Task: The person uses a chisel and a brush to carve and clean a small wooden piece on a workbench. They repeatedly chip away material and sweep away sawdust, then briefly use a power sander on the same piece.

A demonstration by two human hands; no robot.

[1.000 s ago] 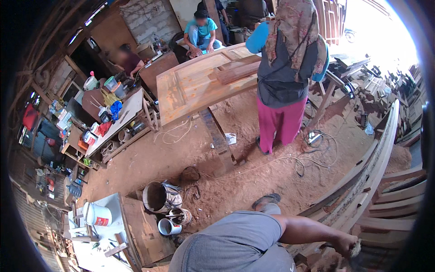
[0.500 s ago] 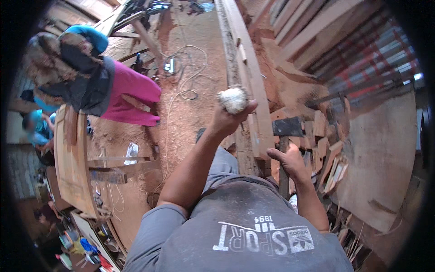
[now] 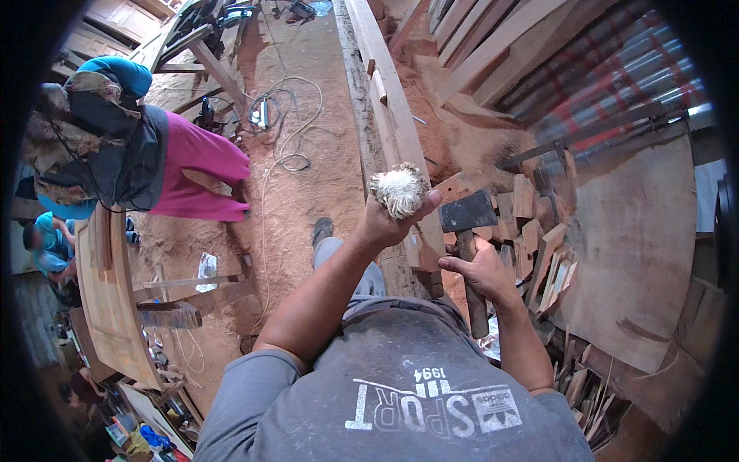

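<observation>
Mallet, blocky, wooden-handled, near shaggy whitish bundle, fingers curled round both.

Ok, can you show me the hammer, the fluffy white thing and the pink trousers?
Hammer [image 3: 466, 243]: head camera view, on the handle, near its top.
Fluffy white thing [image 3: 399, 191]: head camera view, middle of the fluff.
Pink trousers [image 3: 192, 165]: head camera view, on a leg.

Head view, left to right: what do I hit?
Co-worker in pink trousers → wearer's dark footwear → left hand gripping a pale frayed bundle → right hand holding a black-headed hammer → large plywood sheet.
</observation>
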